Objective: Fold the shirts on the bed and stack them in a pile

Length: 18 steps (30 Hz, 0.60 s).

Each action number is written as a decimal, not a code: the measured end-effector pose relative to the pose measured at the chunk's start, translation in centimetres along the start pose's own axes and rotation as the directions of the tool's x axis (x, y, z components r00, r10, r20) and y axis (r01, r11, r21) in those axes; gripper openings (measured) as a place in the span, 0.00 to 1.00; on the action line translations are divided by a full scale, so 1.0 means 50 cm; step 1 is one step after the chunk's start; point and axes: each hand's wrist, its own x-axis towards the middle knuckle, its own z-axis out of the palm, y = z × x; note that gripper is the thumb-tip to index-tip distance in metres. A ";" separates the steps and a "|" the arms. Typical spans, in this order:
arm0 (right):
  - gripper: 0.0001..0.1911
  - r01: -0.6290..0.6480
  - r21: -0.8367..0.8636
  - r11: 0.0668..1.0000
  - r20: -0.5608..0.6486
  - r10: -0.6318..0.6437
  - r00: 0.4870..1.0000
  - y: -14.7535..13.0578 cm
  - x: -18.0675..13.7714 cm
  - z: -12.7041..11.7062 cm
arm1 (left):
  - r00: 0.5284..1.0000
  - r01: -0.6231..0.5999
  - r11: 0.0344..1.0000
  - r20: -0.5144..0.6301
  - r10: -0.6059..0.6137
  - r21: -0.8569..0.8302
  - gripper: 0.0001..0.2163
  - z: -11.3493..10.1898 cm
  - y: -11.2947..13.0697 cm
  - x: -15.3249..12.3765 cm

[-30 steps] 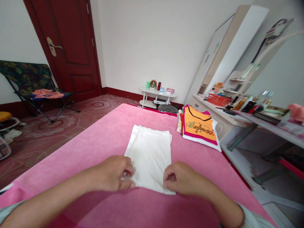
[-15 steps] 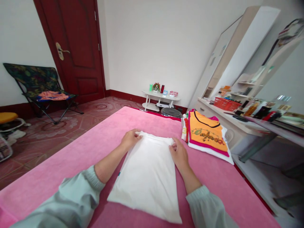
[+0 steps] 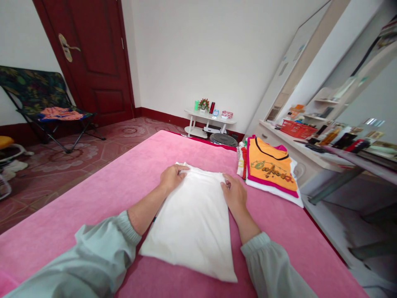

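A folded white garment [image 3: 195, 223], which looks like a T-shirt, lies flat on the pink bed cover [image 3: 124, 194] in front of me. Its far edge is narrower than the near one, and faint creases run along it. My left hand [image 3: 173, 177] pinches its far left corner between thumb and fingers. At the far right corner, my right hand [image 3: 235, 191] grips the cloth the same way, fingers curled. A small dark tag on the left side is mostly hidden by my left forearm.
A stack of folded clothes, topped by an orange T-shirt [image 3: 269, 165], lies on the bed's right side. Beyond it stands a dressing table [image 3: 263, 129] with a red basket [image 3: 297, 128] and bottles. A low white stand [image 3: 211, 117] and a folding chair [image 3: 46, 97] are farther back.
The view has shifted slightly. My left hand sits a little further over the far left corner, and its forearm covers more of the side tag. Both hands keep hold of the cloth.
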 end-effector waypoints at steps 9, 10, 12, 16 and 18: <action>0.18 0.022 -0.025 0.999 -0.027 -0.022 0.999 -0.010 -0.003 -0.004 | 0.999 -0.053 0.997 -0.004 0.053 0.056 0.15 -0.002 0.008 -0.008; 0.19 0.012 0.011 1.000 -0.048 -0.011 0.999 -0.010 -0.003 -0.002 | 0.999 -0.050 0.997 -0.006 0.050 0.060 0.15 -0.002 0.008 -0.008; 0.21 -0.001 0.095 0.995 -0.097 0.010 0.995 -0.008 -0.005 0.004 | 0.998 -0.056 0.996 -0.020 0.057 0.074 0.15 -0.001 0.007 -0.010; 0.28 -0.061 0.158 0.986 -0.080 0.074 0.994 -0.008 -0.011 0.009 | 0.990 -0.124 0.986 -0.059 0.131 0.112 0.15 0.001 0.010 -0.013; 0.26 -0.053 0.135 0.989 -0.042 0.059 0.997 -0.014 -0.013 0.003 | 0.982 -0.163 0.979 -0.074 0.173 0.125 0.16 -0.002 0.014 -0.015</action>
